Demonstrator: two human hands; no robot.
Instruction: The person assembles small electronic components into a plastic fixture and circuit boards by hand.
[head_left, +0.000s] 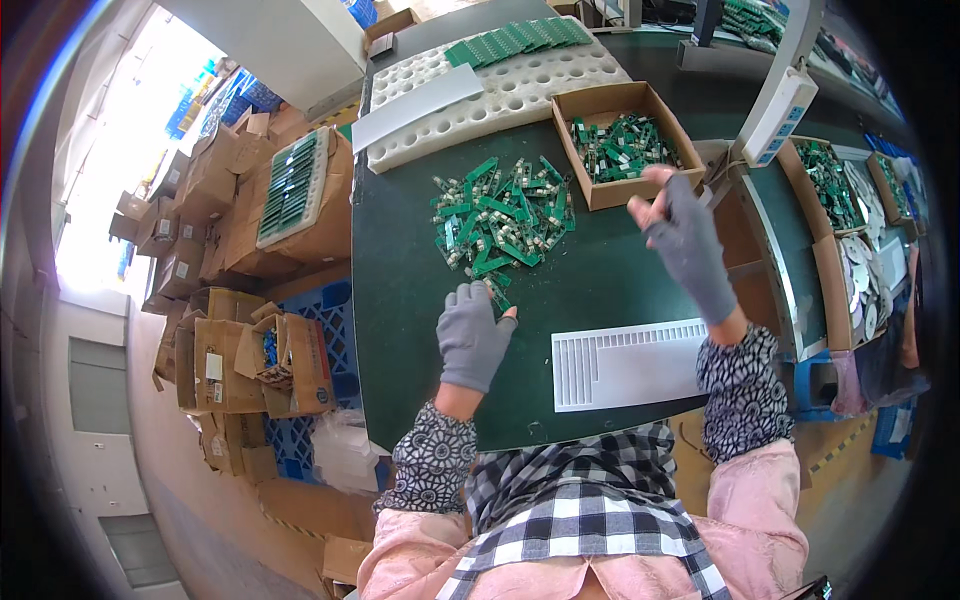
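Observation:
My left hand (470, 338), in a grey glove with bare fingertips, is at the near edge of a loose pile of small green circuit boards (505, 212). A single circuit board (499, 294) sits between its thumb and fingers, partly hidden by them. Farther right, my right hand (684, 232), gloved the same way, hangs over the table by the near right corner of a cardboard box (602, 192). Its thumb and fingers are apart, and nothing shows in them. More green boards (622, 145) lie heaped inside that box.
A white slotted tray (640, 375) lies near the table's front edge. At the back, a white foam block with holes (400, 150) carries a white strip (420, 107) and rows of green boards (520, 42). A metal post (780, 90) stands right. Cardboard boxes (225, 365) are stacked left.

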